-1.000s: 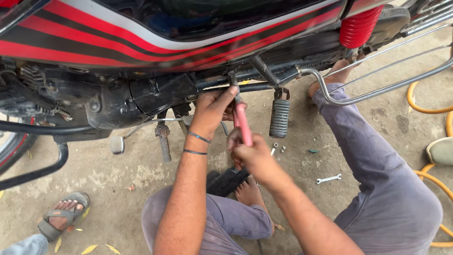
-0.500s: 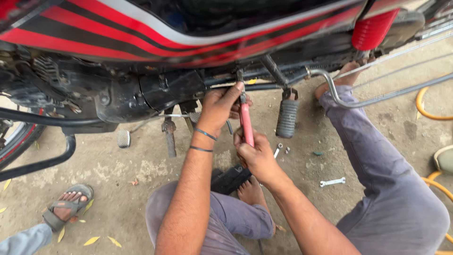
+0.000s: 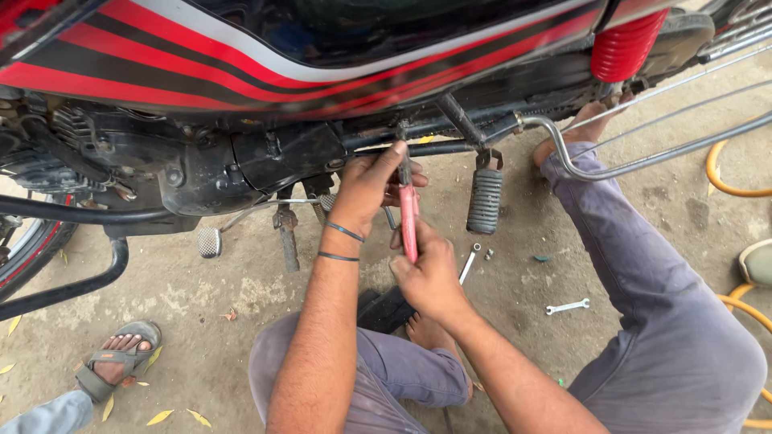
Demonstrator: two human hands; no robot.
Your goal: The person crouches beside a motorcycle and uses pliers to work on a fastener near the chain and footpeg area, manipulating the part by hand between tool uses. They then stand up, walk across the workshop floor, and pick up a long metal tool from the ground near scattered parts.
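At the far left a bystander's sandalled foot (image 3: 112, 358) rests on the concrete floor (image 3: 201, 281), with a few yellow leaves (image 3: 161, 416) scattered near it, and above it the motorcycle's black crash guard tube (image 3: 72, 285) curves past the front wheel. The red, black and white fuel tank (image 3: 322, 48) fills the top of the view, with the dark engine casing (image 3: 217, 165) under it and a small brake pedal (image 3: 210, 241) hanging just below. Toward the middle, the left hand (image 3: 371, 186), two thin bands on its wrist, reaches up under the frame, its fingers curled around the metal head of the red-handled pliers (image 3: 408, 210) where the tool meets the motorcycle's underside. Just below it the right hand (image 3: 430, 277) is closed in a fist around the lower end of the red handles, so the pliers stand nearly upright between the two hands. Right of the hands a ribbed black footpeg (image 3: 485, 199) hangs down, a small spanner (image 3: 468, 264) lies on the floor just beside the right hand, and another spanner (image 3: 568, 306) lies farther right near the grey trouser leg (image 3: 643, 273). A red rear shock spring (image 3: 627, 44) and an orange hose (image 3: 724, 177) sit at the far right.
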